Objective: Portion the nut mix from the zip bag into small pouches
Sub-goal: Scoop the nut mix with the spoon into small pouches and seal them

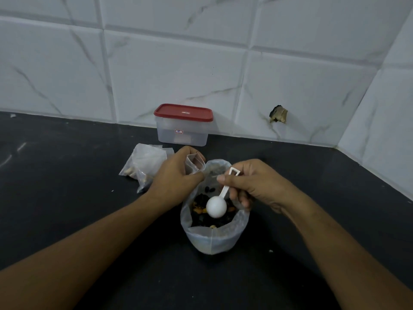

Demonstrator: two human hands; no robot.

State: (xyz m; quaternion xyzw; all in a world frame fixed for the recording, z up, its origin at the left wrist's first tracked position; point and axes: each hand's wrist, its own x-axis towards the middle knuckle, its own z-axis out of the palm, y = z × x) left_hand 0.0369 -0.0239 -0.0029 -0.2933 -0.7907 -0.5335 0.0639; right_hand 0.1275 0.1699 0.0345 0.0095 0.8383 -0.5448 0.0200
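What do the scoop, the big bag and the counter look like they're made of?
Scoop: probably matte white plastic, with a thin moulded handle. Zip bag: soft translucent plastic film, creased and frosted. Counter: dark polished stone, perhaps granite, with faint reflections.

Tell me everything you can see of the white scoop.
The white plastic scoop has a round bowl and a flat, narrow handle ending in an open rectangular loop. The bowl's rounded outside seems to face the camera, so any contents are hidden. The right hand pinches the handle near the loop, holding the scoop tilted, bowl lowest, in the mouth of the open zip bag, over the nut mix. Whether it touches the mix cannot be told.
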